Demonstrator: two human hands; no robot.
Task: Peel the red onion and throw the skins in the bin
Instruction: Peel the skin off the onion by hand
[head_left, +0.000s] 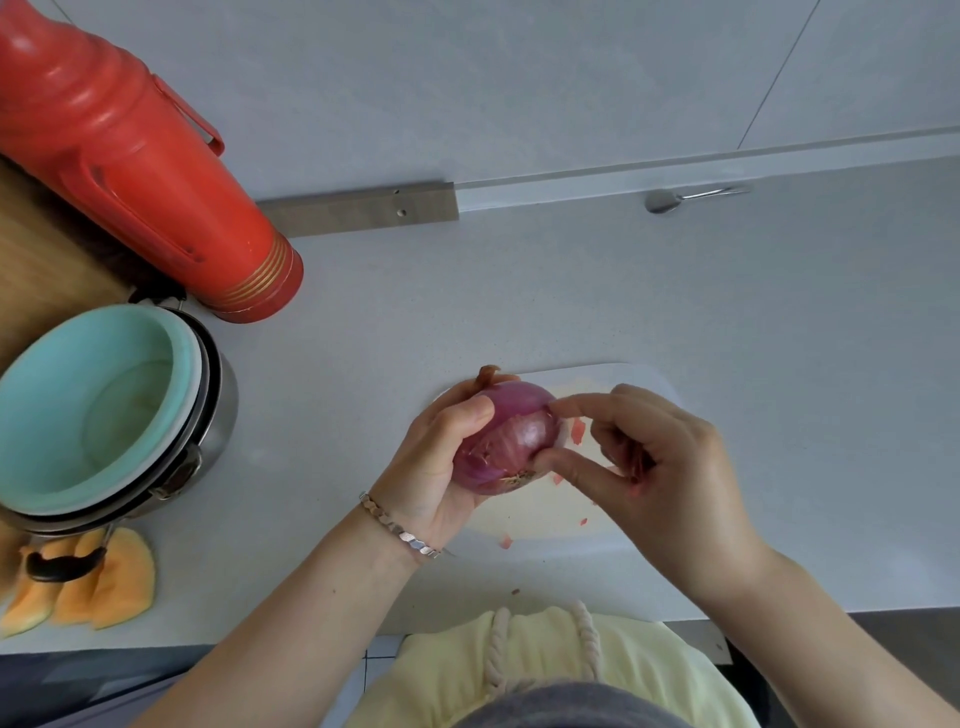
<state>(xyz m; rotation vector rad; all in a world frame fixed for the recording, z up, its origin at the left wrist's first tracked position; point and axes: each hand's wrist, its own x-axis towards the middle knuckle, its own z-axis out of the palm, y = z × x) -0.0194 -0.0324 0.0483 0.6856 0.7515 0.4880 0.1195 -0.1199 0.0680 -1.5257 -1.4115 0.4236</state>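
The red onion (511, 441) is held just above a white cutting board (639, 384) on the counter, its papery purple skin partly torn. My left hand (434, 457) grips it from the left, thumb across the top. My right hand (660, 457) pinches the skin at the onion's right side between forefinger and thumb. Bits of skin are tucked in that hand's palm. Small red skin scraps (577, 431) lie on the board. No bin is in view.
A tall red thermos (130, 171) lies at the back left. A pot holding stacked bowls, the top one turquoise (93, 410), stands left, with melon slices (104, 587) in front of it. A spoon (675, 200) lies at the back right.
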